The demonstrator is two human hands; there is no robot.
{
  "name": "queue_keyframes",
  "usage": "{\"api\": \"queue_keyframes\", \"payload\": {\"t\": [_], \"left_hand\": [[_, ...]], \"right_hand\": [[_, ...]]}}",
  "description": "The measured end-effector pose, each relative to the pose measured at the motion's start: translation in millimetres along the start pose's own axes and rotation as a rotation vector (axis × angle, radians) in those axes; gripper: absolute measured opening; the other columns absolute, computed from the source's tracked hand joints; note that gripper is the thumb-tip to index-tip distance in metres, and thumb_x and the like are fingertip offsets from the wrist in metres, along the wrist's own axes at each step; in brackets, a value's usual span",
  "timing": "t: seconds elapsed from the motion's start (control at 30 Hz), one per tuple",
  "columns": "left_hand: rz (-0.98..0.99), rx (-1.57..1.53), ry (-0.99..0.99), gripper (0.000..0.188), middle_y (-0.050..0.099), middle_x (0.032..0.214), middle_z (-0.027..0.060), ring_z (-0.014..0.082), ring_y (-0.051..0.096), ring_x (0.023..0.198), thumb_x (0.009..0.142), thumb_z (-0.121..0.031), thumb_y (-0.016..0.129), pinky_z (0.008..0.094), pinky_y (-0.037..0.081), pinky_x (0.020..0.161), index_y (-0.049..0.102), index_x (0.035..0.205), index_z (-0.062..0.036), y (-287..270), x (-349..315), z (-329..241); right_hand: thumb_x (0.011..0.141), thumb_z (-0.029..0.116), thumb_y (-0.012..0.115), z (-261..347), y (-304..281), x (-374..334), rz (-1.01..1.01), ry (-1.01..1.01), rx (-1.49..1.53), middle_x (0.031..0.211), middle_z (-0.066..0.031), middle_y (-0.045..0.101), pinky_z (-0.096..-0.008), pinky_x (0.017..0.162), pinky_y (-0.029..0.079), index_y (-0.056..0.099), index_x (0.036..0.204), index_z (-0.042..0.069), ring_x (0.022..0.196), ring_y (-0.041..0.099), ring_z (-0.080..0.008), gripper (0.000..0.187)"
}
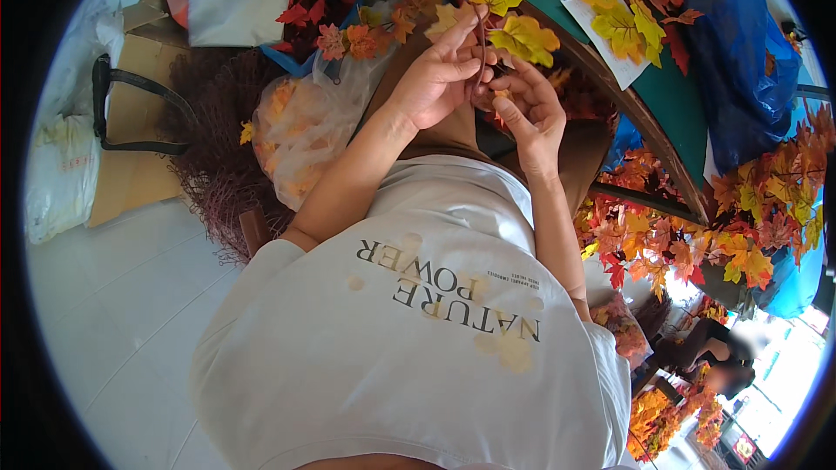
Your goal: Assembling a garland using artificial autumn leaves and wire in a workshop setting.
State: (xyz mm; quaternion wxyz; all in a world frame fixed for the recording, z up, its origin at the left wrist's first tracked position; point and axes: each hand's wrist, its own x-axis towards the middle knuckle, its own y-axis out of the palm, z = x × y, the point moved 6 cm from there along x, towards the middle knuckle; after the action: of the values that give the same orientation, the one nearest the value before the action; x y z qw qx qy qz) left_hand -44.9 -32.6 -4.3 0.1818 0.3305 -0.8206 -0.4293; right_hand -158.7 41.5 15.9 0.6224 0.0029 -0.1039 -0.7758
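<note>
In front of my lap I hold a sprig of artificial maple leaves, with yellow leaves [522, 38] at its top and a thin brown stem [482, 39]. My left hand [440, 74] is closed, pinching the stem between thumb and fingers. Facing it, my right hand [533, 109] has its fingers curled in around the lower part of the sprig. A small orange leaf piece [502, 96] shows by the right thumb tip. Exactly where the right fingertips grip is partly hidden.
A green-topped table [666, 109] with a wooden edge holds leaf sprigs, white paper and a blue plastic bag [740, 52]. Orange leaf garlands [670, 235] hang to the right. At left are brown stems [218, 139], a clear leaf bag [300, 135] and cardboard [139, 113]. Another person sits at lower right.
</note>
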Motion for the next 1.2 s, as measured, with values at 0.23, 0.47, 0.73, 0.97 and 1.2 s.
{"api": "queue_keyframes", "payload": {"t": [0.23,0.47,0.73,0.97,1.2], "left_hand": [[-0.011,-0.051,0.079,0.074,0.055,0.091,0.0045,0.0126,0.055,0.076,0.084,0.004,0.054,0.0254,0.047,0.069,0.022,0.143,-0.0266,9.6,1.4,-3.6],[-0.311,-0.294,0.095,0.038,0.060,0.085,0.0045,0.0133,0.059,0.071,0.079,0.002,0.063,0.0236,0.050,0.063,0.051,0.113,-0.0104,-51.0,-0.2,5.1],[-0.324,-0.335,-0.166,0.015,0.061,0.076,0.0008,0.0101,0.060,0.067,0.083,-0.005,0.063,0.0208,0.051,0.064,0.061,0.097,-0.0043,-45.1,5.3,16.6],[-0.204,-0.344,-0.168,0.013,0.061,0.076,0.0010,0.0100,0.058,0.064,0.082,-0.007,0.063,0.0193,0.049,0.061,0.063,0.095,-0.0037,-46.4,9.6,12.2],[-0.234,-0.383,-0.083,0.017,0.060,0.077,-0.0001,0.0083,0.057,0.064,0.083,-0.005,0.060,0.0171,0.041,0.048,0.060,0.101,-0.0056,-50.0,11.3,9.6]], "right_hand": [[0.081,0.003,0.065,-15.4,-8.9,2.2,-0.052,0.018,0.021,0.088,-0.0029,0.059,-0.0193,0.070,0.045,0.052,0.116,-0.002,0.079,0.055,-0.0081,0.038],[0.080,0.007,0.067,46.6,1.1,59.5,-0.189,-0.405,-0.615,0.080,-0.0084,0.063,-0.0256,0.063,0.048,0.064,0.087,-0.001,0.071,0.061,-0.0150,0.011],[0.080,0.018,0.064,75.8,92.2,255.4,-0.023,-0.887,-1.128,0.080,-0.0165,0.063,-0.0367,0.066,0.050,0.066,0.088,0.002,0.075,0.061,-0.0307,0.018],[0.078,0.021,0.064,38.9,105.3,316.8,0.026,-0.672,-1.386,0.078,-0.0187,0.062,-0.0400,0.068,0.049,0.067,0.085,0.003,0.076,0.060,-0.0325,0.019],[0.084,0.016,0.063,66.6,23.8,295.7,-0.162,-0.041,-0.397,0.082,-0.0116,0.065,-0.0287,0.063,0.052,0.066,0.086,-0.004,0.072,0.063,-0.0198,0.020]]}}
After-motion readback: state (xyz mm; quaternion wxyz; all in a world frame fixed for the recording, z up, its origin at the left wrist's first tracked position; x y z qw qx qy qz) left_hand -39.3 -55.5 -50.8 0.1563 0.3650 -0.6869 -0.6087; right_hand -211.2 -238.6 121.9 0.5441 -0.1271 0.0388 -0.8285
